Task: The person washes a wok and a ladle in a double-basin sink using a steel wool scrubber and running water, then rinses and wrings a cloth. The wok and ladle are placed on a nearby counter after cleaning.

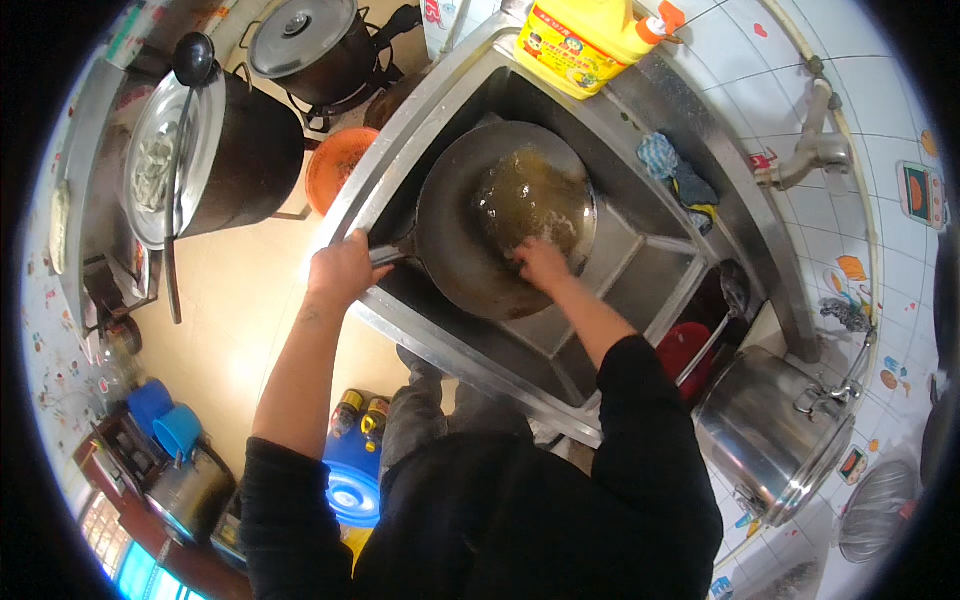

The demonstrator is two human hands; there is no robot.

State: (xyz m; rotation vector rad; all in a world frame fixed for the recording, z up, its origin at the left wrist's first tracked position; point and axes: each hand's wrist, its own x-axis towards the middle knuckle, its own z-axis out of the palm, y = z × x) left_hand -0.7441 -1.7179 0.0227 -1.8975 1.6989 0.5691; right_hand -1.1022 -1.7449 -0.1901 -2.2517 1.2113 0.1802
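A dark metal wok (465,217) lies in a stainless steel sink (637,300), with murky yellowish water (536,187) pooled inside it. My left hand (341,270) is closed around the wok's handle (391,255) at the sink's left rim. Inside the wok, at the near edge of the water, is my right hand (541,264), blurred, its fingers bent down against the wok's surface. Whether those fingers hold something cannot be made out.
A yellow detergent jug (577,45) stands at the sink's back edge. Cloths (675,176) lie on the right ledge, below a wall tap (817,154). A steel pot (765,427) is at right. Large lidded pots (247,150) and an orange basin (330,169) are at left.
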